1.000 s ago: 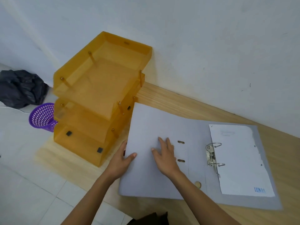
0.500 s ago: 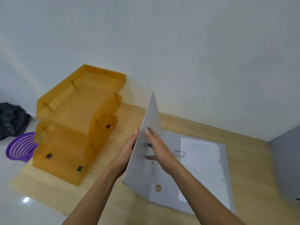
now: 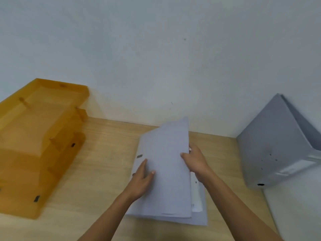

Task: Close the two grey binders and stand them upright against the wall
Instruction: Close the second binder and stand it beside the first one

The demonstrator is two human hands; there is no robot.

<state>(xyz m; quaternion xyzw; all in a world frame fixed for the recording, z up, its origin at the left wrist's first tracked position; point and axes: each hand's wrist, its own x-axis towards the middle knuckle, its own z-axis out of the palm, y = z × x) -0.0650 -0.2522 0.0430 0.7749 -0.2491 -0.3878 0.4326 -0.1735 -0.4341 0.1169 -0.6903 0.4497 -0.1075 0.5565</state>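
Note:
A grey binder (image 3: 165,153) lies on the wooden desk (image 3: 104,153) in the middle, its front cover folded almost down over the white paper inside, which shows along the right edge. My left hand (image 3: 141,178) rests flat on the cover near the spine. My right hand (image 3: 196,160) grips the cover's free right edge, thumb on top. A second grey binder (image 3: 271,146) stands tilted at the right, against the white wall (image 3: 156,58), its covers slightly apart at the top.
A stack of orange translucent letter trays (image 3: 40,141) takes up the left of the desk, against the wall. A white surface (image 3: 295,202) borders the desk at the lower right.
The front cover went from lying flat open on the left, up through vertical, and down over the paper on the right. The view shifted right, bringing the second binder into sight.

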